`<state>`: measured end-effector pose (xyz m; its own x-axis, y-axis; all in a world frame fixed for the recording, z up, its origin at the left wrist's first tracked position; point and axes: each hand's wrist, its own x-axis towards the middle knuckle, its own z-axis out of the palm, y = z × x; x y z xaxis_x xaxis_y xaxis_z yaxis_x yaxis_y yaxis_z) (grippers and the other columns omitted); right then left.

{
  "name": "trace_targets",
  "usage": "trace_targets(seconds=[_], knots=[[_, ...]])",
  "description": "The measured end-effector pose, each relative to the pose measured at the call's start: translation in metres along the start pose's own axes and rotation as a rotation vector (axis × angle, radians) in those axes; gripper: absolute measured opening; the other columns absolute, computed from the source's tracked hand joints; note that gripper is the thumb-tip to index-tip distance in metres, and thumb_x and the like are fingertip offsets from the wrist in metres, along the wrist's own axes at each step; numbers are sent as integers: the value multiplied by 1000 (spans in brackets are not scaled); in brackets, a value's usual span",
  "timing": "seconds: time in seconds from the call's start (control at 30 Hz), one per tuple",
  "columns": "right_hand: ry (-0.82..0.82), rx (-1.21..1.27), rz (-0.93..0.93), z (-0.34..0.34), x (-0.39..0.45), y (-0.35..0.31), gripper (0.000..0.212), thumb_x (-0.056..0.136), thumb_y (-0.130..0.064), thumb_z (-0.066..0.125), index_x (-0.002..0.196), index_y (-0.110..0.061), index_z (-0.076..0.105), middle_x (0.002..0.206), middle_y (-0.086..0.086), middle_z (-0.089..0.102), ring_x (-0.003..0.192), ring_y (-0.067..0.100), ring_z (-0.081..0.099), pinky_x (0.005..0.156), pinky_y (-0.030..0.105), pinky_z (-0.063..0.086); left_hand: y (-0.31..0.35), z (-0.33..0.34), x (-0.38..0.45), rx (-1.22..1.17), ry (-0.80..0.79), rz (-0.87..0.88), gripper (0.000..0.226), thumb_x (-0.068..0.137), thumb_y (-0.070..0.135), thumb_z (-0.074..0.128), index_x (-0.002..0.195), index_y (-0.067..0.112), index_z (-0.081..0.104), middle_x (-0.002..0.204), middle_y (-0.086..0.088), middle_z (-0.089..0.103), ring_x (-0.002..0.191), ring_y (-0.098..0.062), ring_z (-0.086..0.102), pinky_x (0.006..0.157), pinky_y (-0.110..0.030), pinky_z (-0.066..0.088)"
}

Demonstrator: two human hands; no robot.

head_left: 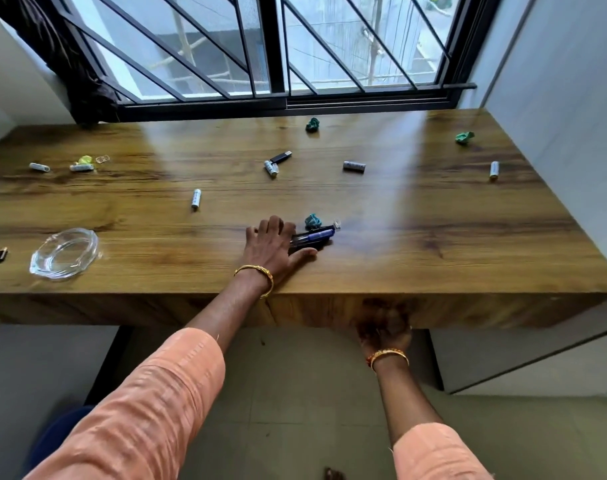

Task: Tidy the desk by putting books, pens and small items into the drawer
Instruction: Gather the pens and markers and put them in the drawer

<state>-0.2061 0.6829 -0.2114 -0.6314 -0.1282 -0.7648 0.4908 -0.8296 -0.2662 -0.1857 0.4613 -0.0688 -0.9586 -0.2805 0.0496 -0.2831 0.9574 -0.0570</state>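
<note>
Left hand (pixel 269 245) flat against pens (pixel 314 236), right hand (pixel 385 329) blurred under desk (pixel 433 237)

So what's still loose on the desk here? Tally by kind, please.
Batteries: 6, e.g.
Crumpled paper balls: 4, e.g.
Pens under the left hand: number unclear, one blue pen shows
Black USB stick: 1
Glass ashtray: 1
Total: at least 13
</note>
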Motion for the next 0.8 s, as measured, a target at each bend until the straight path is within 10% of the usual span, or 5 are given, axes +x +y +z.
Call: trace_targets(seconds=[0.2, 0.47, 0.57, 0.67, 0.8], knots=[[-13, -162, -49, -24, -21, 3, 35, 90, -48, 43, 96, -20, 64, 94, 7, 68, 92, 29, 61, 86, 43, 48, -16, 14, -47, -163, 198, -174, 94, 65, 90, -5, 129, 26, 22, 129, -4, 20, 121, -27, 33, 95, -45, 28], [139, -260, -93, -79, -89, 11, 24, 91, -38, 46, 90, -19, 61, 71, 3, 73, 65, 23, 70, 58, 31, 57, -1, 54, -192, -289, 342, -258, 56, 87, 61, 30, 111, 14, 51, 119, -11, 38, 108, -30, 48, 81, -45, 45], [568, -797, -570, -92, -142, 33, 35, 88, -34, 46, 97, -3, 59, 98, 23, 63, 91, 38, 60, 79, 43, 50, 0, 52, -228, -200, 244, -180, 50, 89, 54, 31, 74, 16, 60, 85, -4, 57, 73, -25, 56, 65, -36, 42], [133, -1155, -1370, -83, -203, 68, 23, 73, -23, 47, 81, -6, 60, 92, 12, 56, 91, 27, 51, 81, 43, 44, 2, 43, -253, -210, 160, -170, 50, 88, 54, 32, 62, 20, 57, 65, 2, 61, 66, -22, 54, 64, -34, 39], [-110, -1542, -1445, -54, -226, 86, 6, 72, -18, 56, 75, -16, 61, 84, 3, 57, 84, 20, 50, 76, 29, 34, 6, 33, -283, -195, 23, -180, 56, 88, 58, 26, 72, 20, 63, 75, 2, 65, 77, -21, 53, 70, -35, 36]])
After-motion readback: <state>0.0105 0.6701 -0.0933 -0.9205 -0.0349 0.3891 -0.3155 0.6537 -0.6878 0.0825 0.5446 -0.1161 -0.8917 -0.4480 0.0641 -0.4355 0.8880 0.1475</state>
